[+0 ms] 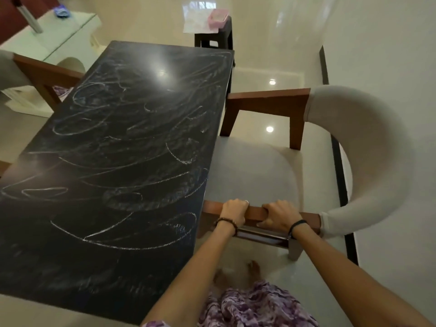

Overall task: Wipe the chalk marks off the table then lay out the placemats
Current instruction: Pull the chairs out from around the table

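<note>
Patterned purple cloth (250, 305) is being seen nearest, at the lower edge. Both hands are being used on the chair's wooden arm rail (256, 213): the left hand (232, 212) and right hand (278, 214) are being held with fingers curled round it, likely so that the chair (368, 147) is cleared from the worktop (122, 147). Chalk marks (132, 241) are being left unwiped; placemats are not being seen for certain.

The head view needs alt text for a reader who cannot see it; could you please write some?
Both hands, the left hand and the right hand, grip the wooden arm rail of a cushioned chair drawn up to a dark table. White chalk marks cover the tabletop.
</note>
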